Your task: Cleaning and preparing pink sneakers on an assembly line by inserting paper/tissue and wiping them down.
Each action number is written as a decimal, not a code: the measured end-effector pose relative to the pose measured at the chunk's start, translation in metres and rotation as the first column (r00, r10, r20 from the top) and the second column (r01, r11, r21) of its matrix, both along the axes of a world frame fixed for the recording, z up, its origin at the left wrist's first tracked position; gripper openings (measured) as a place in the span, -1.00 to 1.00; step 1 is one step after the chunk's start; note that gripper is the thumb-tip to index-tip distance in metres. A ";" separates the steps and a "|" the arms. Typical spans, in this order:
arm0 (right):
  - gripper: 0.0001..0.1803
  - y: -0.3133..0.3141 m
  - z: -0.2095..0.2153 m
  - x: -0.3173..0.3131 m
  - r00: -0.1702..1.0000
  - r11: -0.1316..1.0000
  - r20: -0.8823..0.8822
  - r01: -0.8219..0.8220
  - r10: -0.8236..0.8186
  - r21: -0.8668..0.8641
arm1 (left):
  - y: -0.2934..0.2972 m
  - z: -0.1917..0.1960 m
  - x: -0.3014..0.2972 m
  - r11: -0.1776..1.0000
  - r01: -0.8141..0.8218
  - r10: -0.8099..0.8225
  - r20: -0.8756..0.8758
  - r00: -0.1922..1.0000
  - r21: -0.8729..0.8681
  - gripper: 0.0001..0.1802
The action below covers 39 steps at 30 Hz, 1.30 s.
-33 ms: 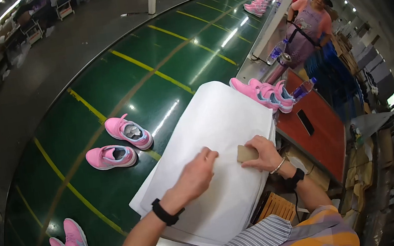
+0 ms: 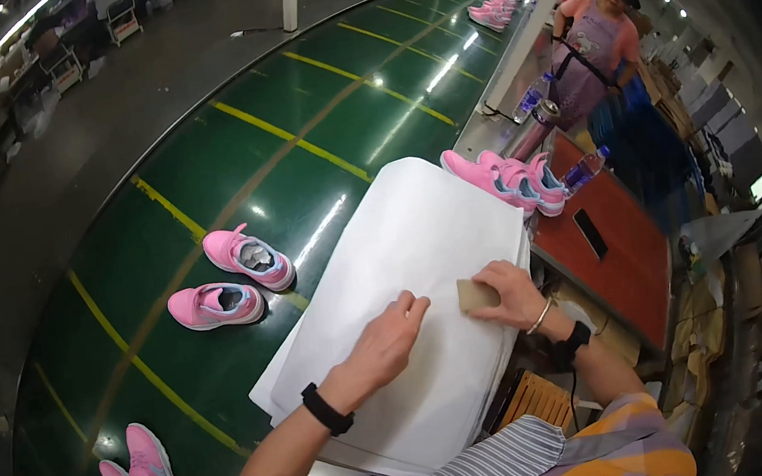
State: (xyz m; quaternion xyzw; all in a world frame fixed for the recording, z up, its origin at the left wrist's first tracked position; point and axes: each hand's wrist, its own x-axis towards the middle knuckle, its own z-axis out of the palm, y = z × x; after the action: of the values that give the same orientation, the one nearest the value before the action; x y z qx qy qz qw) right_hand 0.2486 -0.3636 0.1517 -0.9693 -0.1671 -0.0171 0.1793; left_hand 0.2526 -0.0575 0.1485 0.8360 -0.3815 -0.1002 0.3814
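Observation:
In my right hand [image 2: 510,298] is a small flat beige block [image 2: 477,295], pinched between thumb and fingers just over a stack of white paper sheets [image 2: 418,223]. My left hand [image 2: 384,343] hovers above the same sheets, left of the block, with its fingers curled together. Whatever lies inside those fingers, if anything, is hidden. Beyond the far right edge of the stack stand several pink shoes [image 2: 490,179] in a tight row.
On my left runs a green conveyor [image 2: 226,177] with yellow lines, carrying a pink pair [image 2: 248,259] and a nearer pink pair [image 2: 149,465]. To the right, a red board [image 2: 611,245] bears a black phone [image 2: 589,234] and a plastic bottle [image 2: 586,170]. A person [image 2: 602,41] stands beyond.
My left hand has shifted slightly to the right over the paper. The block in my right hand has barely moved.

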 end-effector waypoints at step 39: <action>-0.06 0.181 0.042 -0.037 0.817 0.629 0.291 -0.572 0.499 0.526 | 0.044 0.002 -0.083 -0.008 -0.811 -0.530 -0.685 0.499 -0.585 -0.58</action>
State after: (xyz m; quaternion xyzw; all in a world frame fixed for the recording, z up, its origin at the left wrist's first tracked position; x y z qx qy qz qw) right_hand 0.2115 -0.1823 0.1941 -0.7665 -0.4438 -0.0712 0.4588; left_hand 0.1695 -0.0137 0.1504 0.1679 0.0320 -0.1361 0.9758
